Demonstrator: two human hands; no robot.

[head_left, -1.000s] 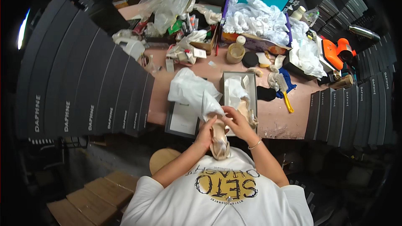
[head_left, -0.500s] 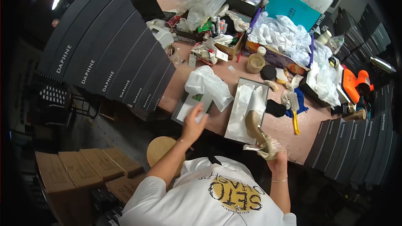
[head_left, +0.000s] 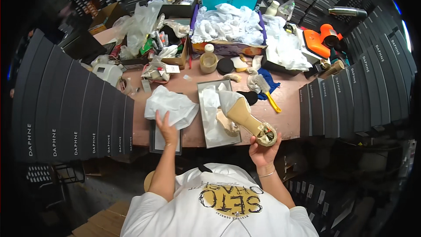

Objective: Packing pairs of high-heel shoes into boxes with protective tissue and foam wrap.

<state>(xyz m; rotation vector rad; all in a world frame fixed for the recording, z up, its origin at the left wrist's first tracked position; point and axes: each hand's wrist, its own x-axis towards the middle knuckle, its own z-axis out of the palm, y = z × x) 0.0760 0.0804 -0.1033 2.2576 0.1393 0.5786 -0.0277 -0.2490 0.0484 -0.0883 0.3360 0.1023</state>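
Note:
My right hand [head_left: 264, 150] grips a sandal [head_left: 243, 116] by its gold woven end, its long beige sole facing up. The other end, partly wrapped in white paper, reaches over an open grey shoe box [head_left: 204, 118]. Inside that box, on white tissue, lies another beige shoe [head_left: 227, 125]. My left hand [head_left: 166, 131] has its fingers stretched out against the near edge of a crumpled white tissue sheet [head_left: 169, 107]. Beneath the sheet is a dark-rimmed box lid [head_left: 165, 144] with a pale inside, overhanging the table's front edge.
Dark shoe boxes stand in stacks at left [head_left: 79, 109] and right [head_left: 346, 96]. Toward the back, a purple box [head_left: 228, 48] is heaped with crumpled tissue. A jar [head_left: 208, 62], a yellow-handled brush [head_left: 269, 94] and an orange tool [head_left: 319, 44] lie around the pink table [head_left: 285, 120].
My left hand has moved up from the lid to the tissue sheet. The sandal in my right hand has turned sole up and swung over the box. The view has turned.

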